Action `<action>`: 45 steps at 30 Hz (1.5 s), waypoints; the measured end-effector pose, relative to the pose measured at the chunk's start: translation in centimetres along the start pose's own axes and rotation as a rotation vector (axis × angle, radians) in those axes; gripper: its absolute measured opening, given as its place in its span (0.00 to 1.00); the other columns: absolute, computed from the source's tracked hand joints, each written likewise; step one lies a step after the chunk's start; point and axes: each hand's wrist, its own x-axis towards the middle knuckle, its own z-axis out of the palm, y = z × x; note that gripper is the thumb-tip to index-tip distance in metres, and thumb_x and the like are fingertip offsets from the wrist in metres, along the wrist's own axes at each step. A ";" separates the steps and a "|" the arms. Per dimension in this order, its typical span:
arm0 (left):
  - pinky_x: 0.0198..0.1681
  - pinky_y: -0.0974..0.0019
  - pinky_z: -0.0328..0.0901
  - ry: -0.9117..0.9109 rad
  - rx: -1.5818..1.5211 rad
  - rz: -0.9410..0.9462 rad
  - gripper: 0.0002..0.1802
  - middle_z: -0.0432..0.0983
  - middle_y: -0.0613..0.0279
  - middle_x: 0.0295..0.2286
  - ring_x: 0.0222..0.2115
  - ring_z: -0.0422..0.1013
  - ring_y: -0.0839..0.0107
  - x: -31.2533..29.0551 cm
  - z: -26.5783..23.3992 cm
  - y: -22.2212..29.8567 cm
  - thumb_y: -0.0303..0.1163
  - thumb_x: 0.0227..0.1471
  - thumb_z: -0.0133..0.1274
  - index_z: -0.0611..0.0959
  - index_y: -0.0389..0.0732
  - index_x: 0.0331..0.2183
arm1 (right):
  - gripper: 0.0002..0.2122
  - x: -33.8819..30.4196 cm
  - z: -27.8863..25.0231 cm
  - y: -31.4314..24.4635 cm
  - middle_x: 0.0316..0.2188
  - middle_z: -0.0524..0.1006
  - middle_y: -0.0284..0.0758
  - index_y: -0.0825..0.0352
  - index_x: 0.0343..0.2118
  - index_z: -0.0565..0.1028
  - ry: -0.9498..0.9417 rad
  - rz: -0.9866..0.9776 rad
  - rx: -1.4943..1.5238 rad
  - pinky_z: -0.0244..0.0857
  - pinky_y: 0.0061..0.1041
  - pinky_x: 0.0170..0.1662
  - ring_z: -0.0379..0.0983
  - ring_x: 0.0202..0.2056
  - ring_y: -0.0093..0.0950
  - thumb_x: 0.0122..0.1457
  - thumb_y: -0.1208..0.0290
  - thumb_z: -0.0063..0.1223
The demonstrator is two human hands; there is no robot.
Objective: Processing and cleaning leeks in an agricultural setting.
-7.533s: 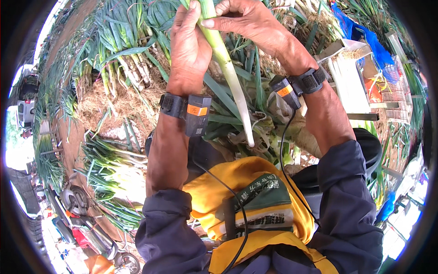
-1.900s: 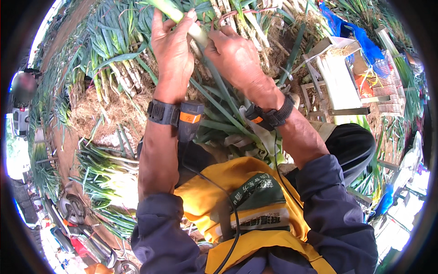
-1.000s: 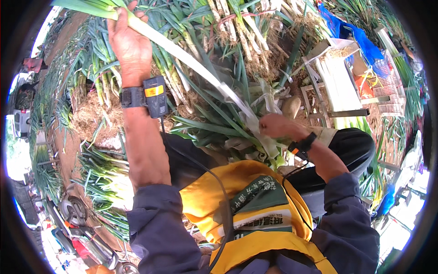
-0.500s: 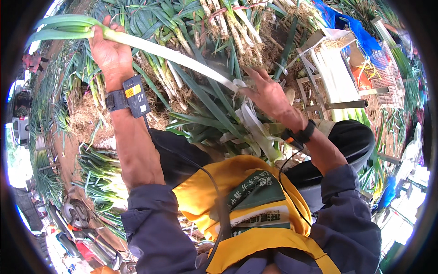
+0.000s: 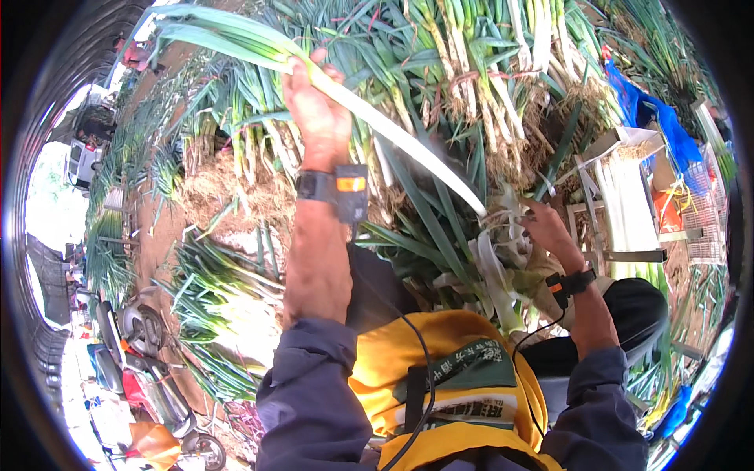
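Observation:
A long green onion (image 5: 408,141) slants across the upper middle, its leaves at the far left and its bare white end low on the right. My left hand (image 5: 318,114) is closed round it where the leaves meet the white shaft. Close to the white end, my right hand (image 5: 554,235) has its fingers curled at pale, ragged outer skin (image 5: 509,213); the grip is partly hidden. Below that hand, limp peeled skins (image 5: 493,271) hang over a pile of green leaves (image 5: 408,247) in front of my knees.
Bundles of unpeeled green onions (image 5: 495,110) with earthy roots lie ahead. More onions (image 5: 220,306) lie at the left. On the right, white peeled stalks (image 5: 628,204) rest in a frame beside a blue plastic sheet (image 5: 656,110) and a pale crate (image 5: 704,224). A motorcycle (image 5: 161,377) stands lower left.
The view has shifted left, so everything sits farther right and lower. My right hand has drawn slightly away from the onion's white end, with loose skin at its fingers. My left hand keeps its hold.

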 end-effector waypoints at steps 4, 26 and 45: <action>0.28 0.66 0.66 -0.045 -0.066 -0.097 0.24 0.76 0.54 0.33 0.24 0.68 0.71 -2.3 2.2 -1.5 0.50 0.69 0.40 0.71 0.41 0.52 | 0.22 3.2 -3.8 -7.7 0.44 0.78 0.49 0.71 0.56 0.72 0.092 -0.149 0.065 0.71 0.37 0.42 0.78 0.37 0.42 0.62 0.64 0.58; 0.37 0.63 0.68 -0.055 -0.128 -0.262 0.29 0.78 0.52 0.37 0.30 0.71 0.68 -5.0 4.9 -2.6 0.59 0.66 0.41 0.73 0.42 0.49 | 0.08 5.0 -4.4 -20.0 0.25 0.78 0.35 0.71 0.39 0.76 0.033 -0.044 0.760 0.70 0.27 0.29 0.75 0.23 0.25 0.65 0.70 0.57; 0.54 0.59 0.66 -0.259 -0.118 -0.291 0.26 0.74 0.54 0.46 0.47 0.71 0.66 -8.7 7.4 -3.9 0.51 0.66 0.47 0.71 0.38 0.53 | 0.13 11.4 -7.0 -24.4 0.40 0.78 0.43 0.56 0.49 0.76 0.472 -0.560 0.145 0.73 0.42 0.38 0.78 0.35 0.47 0.61 0.66 0.55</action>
